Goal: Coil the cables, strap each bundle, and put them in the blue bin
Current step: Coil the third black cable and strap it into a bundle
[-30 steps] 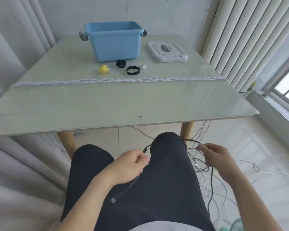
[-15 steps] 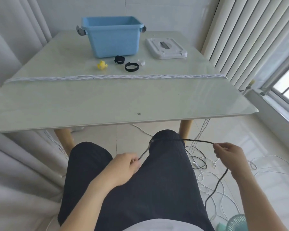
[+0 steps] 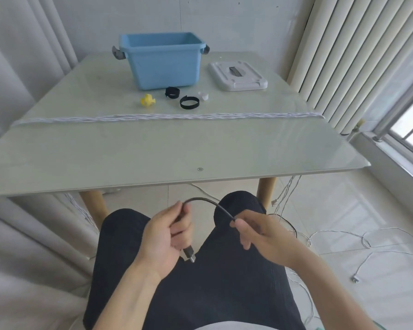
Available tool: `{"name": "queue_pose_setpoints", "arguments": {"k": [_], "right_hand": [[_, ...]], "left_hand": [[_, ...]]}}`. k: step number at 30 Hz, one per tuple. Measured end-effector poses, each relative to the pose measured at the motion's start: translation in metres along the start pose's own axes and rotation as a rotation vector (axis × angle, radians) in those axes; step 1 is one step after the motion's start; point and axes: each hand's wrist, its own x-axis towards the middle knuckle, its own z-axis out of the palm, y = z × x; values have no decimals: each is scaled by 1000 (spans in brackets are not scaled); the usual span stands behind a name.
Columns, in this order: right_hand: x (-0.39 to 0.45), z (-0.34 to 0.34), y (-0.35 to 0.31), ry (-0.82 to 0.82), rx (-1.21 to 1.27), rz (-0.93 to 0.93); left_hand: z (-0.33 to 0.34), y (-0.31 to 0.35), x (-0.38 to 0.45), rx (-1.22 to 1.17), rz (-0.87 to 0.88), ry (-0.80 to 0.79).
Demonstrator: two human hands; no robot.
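Closer together now, your hands meet over your lap | left hand [image 3: 169,236] closed around thin black cable [image 3: 208,201] near its plug | right hand [image 3: 260,234] pinches the arc | blue plastic bin [image 3: 162,65] on far counter [image 3: 153,148]

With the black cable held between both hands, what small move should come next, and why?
Probably bring the right hand to the left hand to close the first loop: the black cable arches between them, its plug below the left hand, its slack trailing on the floor.
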Motion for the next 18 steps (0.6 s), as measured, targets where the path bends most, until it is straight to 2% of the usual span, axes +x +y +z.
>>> {"name": "queue_pose_setpoints", "arguments": {"k": [3, 7, 13, 16, 18], "right_hand": [[-2, 5, 13, 60, -47, 45], [-6, 5, 15, 46, -177, 60], [-12, 16, -10, -109, -281, -75], [-13, 23, -21, -199, -298, -143], [-11, 28, -26, -229, -313, -216]], "left_hand": [[-9, -1, 3, -349, -5, 160], [-15, -4, 9, -497, 69, 294], [-3, -12, 19, -453, 133, 382], [4, -14, 18, -424, 114, 300], [11, -16, 15, -283, 91, 215]]}}
